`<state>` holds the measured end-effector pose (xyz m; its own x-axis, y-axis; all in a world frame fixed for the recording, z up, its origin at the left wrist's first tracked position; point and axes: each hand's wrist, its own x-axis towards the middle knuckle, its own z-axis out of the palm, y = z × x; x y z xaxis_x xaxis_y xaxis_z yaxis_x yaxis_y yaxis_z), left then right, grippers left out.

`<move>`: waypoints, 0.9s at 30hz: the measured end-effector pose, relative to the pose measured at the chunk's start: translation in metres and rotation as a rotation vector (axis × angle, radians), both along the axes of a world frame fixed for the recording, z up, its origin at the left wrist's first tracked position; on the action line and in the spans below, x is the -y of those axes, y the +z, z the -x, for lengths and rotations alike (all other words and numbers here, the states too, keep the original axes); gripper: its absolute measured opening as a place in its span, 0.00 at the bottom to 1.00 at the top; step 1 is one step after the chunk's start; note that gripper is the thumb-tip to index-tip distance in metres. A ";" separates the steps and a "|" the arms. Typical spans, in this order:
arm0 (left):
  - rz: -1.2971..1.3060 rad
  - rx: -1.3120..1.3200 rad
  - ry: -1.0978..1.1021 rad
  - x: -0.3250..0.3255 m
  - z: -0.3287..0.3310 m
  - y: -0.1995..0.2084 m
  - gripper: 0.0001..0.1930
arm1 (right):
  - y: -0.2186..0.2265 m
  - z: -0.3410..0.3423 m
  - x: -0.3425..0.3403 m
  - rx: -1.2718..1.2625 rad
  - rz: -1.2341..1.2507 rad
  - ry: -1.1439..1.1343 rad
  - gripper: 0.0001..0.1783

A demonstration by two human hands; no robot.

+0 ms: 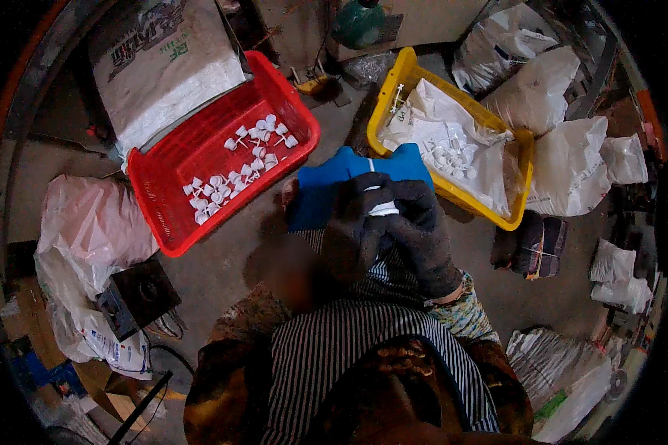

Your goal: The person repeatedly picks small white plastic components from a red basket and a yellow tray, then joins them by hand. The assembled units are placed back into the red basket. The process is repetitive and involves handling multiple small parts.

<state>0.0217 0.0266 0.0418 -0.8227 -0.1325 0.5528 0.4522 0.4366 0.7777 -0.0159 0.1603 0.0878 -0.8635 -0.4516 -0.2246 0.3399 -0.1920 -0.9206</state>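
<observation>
Dark gloves cover both of my hands, which meet in front of my striped apron (pixel 312 341). A small white plastic piece (pixel 383 208) shows between the gloved fingers, with a thin white end sticking up past them; much of it is hidden. My left hand (pixel 349 222) closes on it from the left, its fingers partly covered by shadow. From the other side my right hand (pixel 421 233) grips it with bent fingers. Bright blue cloth (pixel 319 189) lies just beyond the hands. Similar white stemmed pieces (pixel 256 152) lie loose in the red basket (pixel 182 141) ahead on the left.
More white pieces (pixel 453 159) rest on a white sack lining the yellow basket (pixel 525 178), ahead right. Full white bags (pixel 568 167) crowd the right. A pink bag (pixel 89 215) and a black box (pixel 139 295) stand at left. A dark tied bundle (pixel 539 245) lies right.
</observation>
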 end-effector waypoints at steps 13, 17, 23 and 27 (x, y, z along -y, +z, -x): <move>-0.429 0.167 -0.150 -0.003 0.010 0.012 0.31 | -0.026 0.011 -0.002 -0.061 0.299 -0.005 0.25; -0.212 0.191 -0.173 0.006 0.006 0.020 0.30 | -0.021 0.012 -0.012 -0.265 0.070 0.066 0.27; 0.018 0.005 -0.183 0.011 0.005 0.010 0.31 | -0.031 0.015 -0.028 -0.168 0.120 0.138 0.30; 0.053 -0.012 -0.139 0.002 -0.001 0.017 0.29 | -0.045 0.010 -0.035 -0.296 0.096 0.104 0.30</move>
